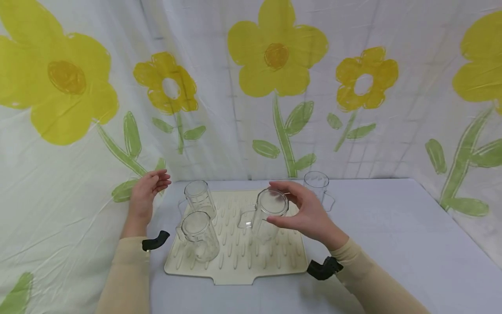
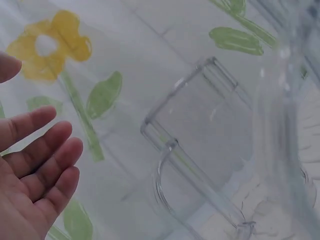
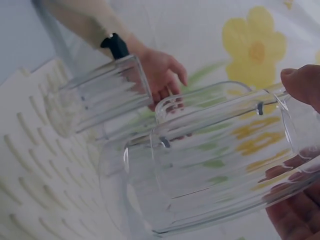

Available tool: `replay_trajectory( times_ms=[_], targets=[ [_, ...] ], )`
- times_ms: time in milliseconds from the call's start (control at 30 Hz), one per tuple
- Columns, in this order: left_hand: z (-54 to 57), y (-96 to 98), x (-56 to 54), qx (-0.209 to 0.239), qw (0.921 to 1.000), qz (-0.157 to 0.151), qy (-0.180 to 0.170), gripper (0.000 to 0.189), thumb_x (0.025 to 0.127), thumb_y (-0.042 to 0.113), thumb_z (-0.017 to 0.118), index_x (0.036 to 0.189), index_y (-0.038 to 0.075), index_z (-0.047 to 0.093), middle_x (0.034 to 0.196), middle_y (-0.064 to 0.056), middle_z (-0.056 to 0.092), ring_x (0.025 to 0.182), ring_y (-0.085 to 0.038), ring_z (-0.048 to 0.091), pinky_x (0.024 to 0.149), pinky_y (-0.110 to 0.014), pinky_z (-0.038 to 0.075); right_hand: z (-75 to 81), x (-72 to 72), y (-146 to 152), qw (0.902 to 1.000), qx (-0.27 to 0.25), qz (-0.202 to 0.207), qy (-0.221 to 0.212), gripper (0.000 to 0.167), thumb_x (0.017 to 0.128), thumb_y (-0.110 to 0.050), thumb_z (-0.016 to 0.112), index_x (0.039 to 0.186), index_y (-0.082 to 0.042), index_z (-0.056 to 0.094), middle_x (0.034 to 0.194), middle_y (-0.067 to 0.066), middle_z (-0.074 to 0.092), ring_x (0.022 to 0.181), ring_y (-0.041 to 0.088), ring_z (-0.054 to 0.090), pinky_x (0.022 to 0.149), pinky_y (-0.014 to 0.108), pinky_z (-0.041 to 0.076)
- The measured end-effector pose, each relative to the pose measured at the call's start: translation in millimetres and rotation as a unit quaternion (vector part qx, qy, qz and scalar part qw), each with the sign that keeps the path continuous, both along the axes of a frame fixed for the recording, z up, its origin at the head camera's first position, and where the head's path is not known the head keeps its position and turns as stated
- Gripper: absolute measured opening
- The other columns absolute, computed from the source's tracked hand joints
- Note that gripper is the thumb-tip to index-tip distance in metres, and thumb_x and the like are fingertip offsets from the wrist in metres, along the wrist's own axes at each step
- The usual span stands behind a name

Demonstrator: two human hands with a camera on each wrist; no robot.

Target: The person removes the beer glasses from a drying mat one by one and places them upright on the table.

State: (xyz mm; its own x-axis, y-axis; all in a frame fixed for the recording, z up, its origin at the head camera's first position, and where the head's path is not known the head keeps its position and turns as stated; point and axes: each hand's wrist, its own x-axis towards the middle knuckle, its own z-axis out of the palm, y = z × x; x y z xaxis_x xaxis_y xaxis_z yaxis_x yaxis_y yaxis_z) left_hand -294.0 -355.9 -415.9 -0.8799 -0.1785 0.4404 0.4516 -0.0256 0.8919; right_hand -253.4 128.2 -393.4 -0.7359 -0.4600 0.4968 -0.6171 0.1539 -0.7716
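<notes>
My right hand (image 1: 303,213) grips a clear glass mug (image 1: 263,224) round its upper end, thumb on the near side and fingers on the far side. That mug is over the right half of a cream drying mat (image 1: 235,261), its handle pointing left. Two more glass mugs stand on the mat's left side, a front mug (image 1: 201,240) and a back mug (image 1: 201,200). My left hand (image 1: 147,192) is raised left of the back mug, holding nothing. In the left wrist view its fingers (image 2: 60,155) are loosely bent, apart from the nearby mug (image 2: 200,130).
Another glass mug (image 1: 316,187) stands behind my right hand at the table's back, handle to the right. The white table (image 1: 376,244) extends right of the mat. A white curtain (image 1: 211,144) with yellow flowers hangs along the back and left.
</notes>
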Motion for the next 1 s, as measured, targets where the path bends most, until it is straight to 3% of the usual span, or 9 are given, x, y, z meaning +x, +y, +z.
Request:
replay_trajectory(
  times_ms=[200,400,567,700,800,1000],
  targets=[
    [27.3,17.4,11.4,-0.053,0.9967,0.012,0.061,0.028,0.113,0.009,0.055,0.127,0.000,0.077,0.113,-0.002,0.080,0.101,-0.016,0.077,0.096,-0.024,0.060,9.6,2.8,7.3,0.9993,-0.027,0.008,0.024,0.079,0.085,-0.007,0.097,0.156,-0.015,0.063,0.154,0.005,0.066,0.142,0.017,0.062,0.121,0.022,0.050],
    [49.4,37.7,27.4,-0.100,0.9904,0.022,0.094,0.029,0.111,0.005,0.057,0.130,-0.003,0.077,0.115,-0.001,0.081,0.103,-0.013,0.077,0.099,-0.024,0.058,17.5,7.5,13.6,0.9970,-0.055,0.021,0.051,0.081,0.082,0.003,0.096,0.154,-0.004,0.062,0.152,0.009,0.067,0.141,0.016,0.063,0.119,0.022,0.051],
    [65.2,57.0,43.1,-0.113,0.9845,-0.007,0.134,0.035,0.106,0.001,0.057,0.134,-0.017,0.068,0.119,-0.005,0.080,0.107,-0.015,0.077,0.101,-0.026,0.057,24.9,12.7,16.6,0.9951,-0.071,0.025,0.065,0.082,0.080,0.007,0.096,0.154,-0.008,0.063,0.151,0.010,0.068,0.140,0.017,0.064,0.117,0.023,0.053],
    [74.5,73.3,54.4,-0.115,0.9797,-0.042,0.159,0.038,0.102,-0.002,0.057,0.135,-0.018,0.067,0.122,-0.007,0.079,0.110,-0.018,0.075,0.103,-0.027,0.056,30.4,17.2,17.7,0.9935,-0.087,0.033,0.066,0.085,0.078,0.011,0.096,0.154,-0.007,0.063,0.150,0.011,0.068,0.140,0.019,0.064,0.117,0.026,0.054],
    [78.3,85.2,58.0,-0.131,0.9692,-0.074,0.195,0.040,0.099,-0.005,0.057,0.135,-0.019,0.066,0.124,-0.009,0.078,0.113,-0.021,0.074,0.104,-0.029,0.055,32.8,20.2,18.9,0.9917,-0.105,0.036,0.066,0.088,0.074,0.016,0.095,0.154,-0.004,0.063,0.149,0.014,0.068,0.140,0.021,0.065,0.118,0.028,0.054],
    [84.6,108.3,62.2,-0.188,0.9360,-0.121,0.272,0.046,0.092,-0.010,0.061,0.137,-0.020,0.064,0.132,-0.016,0.076,0.119,-0.025,0.074,0.110,-0.035,0.055,37.7,24.9,19.9,0.9844,-0.152,0.046,0.076,0.091,0.069,0.024,0.092,0.152,0.003,0.062,0.147,0.018,0.067,0.137,0.023,0.066,0.120,0.030,0.054]
  ],
)
